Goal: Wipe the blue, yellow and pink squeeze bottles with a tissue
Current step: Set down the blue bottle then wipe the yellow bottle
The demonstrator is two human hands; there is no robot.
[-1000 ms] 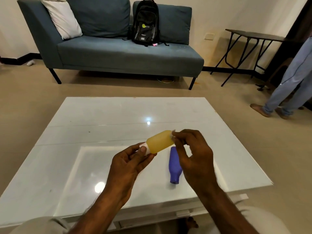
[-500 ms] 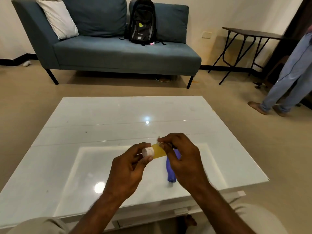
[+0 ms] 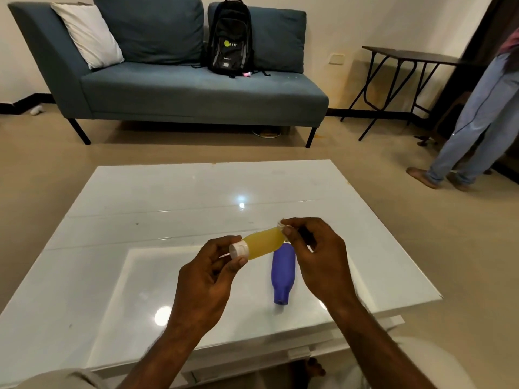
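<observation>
My left hand pinches the white cap end of the yellow squeeze bottle, holding it on its side above the table. My right hand pinches a small scrap of white tissue against the bottle's far end. The blue squeeze bottle lies on the white glossy table just below, neck pointing toward me, partly hidden by my right hand. No pink bottle is visible on the table.
A blue-grey sofa with a white pillow and a black backpack stands beyond the table. A dark folding table is at the back right. A person's legs stand at the right edge.
My right hand with the tissue slid along the yellow bottle toward the cap, then back to the far end, uncovering the bottle's body again. The blue bottle has stayed in place.
</observation>
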